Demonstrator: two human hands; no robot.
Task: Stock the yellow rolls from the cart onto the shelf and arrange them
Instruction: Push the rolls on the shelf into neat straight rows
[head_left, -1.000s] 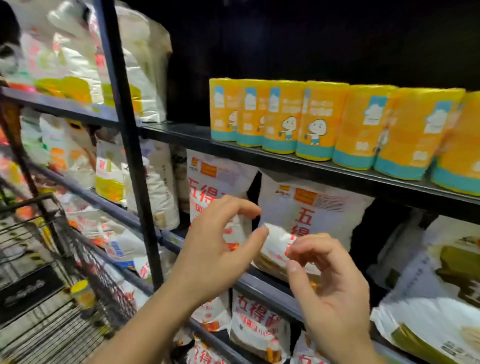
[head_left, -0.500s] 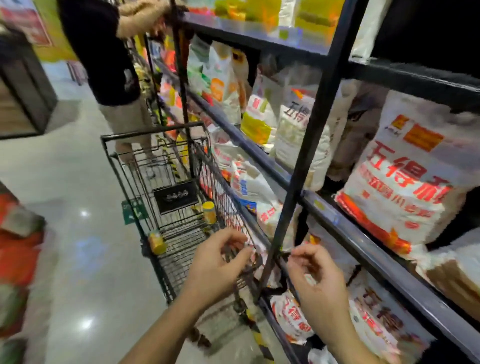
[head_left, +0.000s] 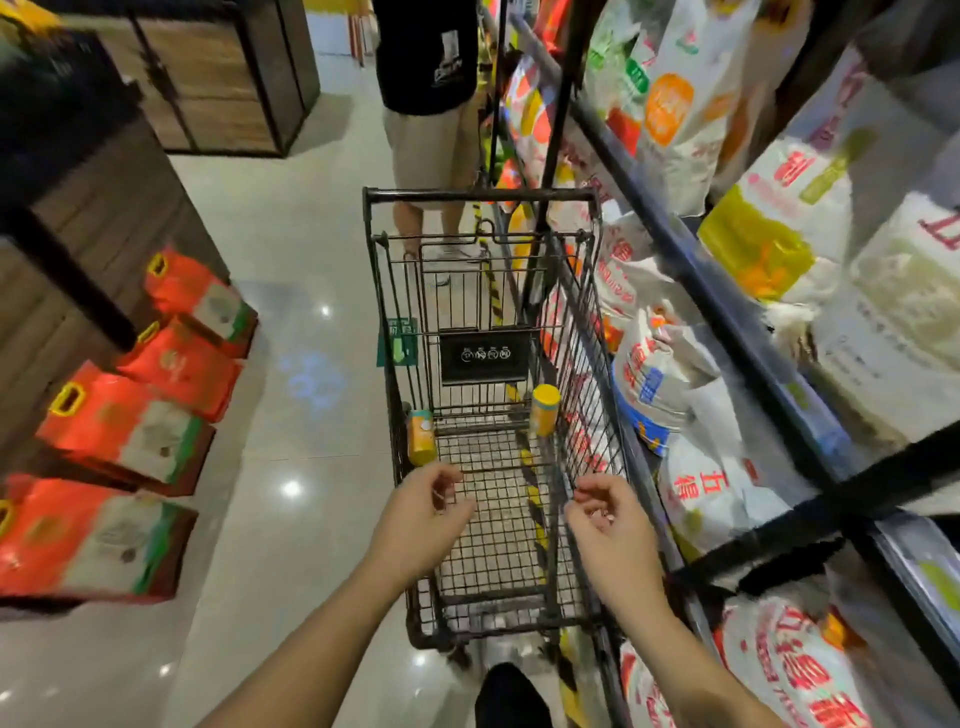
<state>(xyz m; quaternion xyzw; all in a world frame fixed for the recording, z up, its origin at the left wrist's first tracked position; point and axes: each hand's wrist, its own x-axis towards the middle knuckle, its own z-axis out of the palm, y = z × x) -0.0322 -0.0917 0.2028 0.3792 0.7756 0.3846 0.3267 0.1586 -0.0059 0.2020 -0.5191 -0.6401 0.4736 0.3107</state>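
Two yellow rolls stand upright in the black wire cart (head_left: 480, 196): one yellow roll (head_left: 421, 437) at the basket's left wall, the other yellow roll (head_left: 545, 409) near its right wall. My left hand (head_left: 423, 512) hovers over the near left part of the basket, fingers loosely curled, holding nothing. My right hand (head_left: 608, 519) hangs over the near right side of the basket, fingers also loosely curled and empty. Both hands are a short way nearer to me than the rolls. The shelf with the stocked yellow rolls is out of view.
Black shelving (head_left: 737, 322) packed with white rice bags (head_left: 654, 379) runs along the cart's right side. A person in a black shirt (head_left: 426, 78) stands beyond the cart. Red gift boxes (head_left: 130, 431) sit on the floor at left beside a dark wooden counter (head_left: 78, 208).
My view swung from the shelf of yellow rolls down and left to the cart. Both empty hands moved from in front of the rice bags to above the basket.
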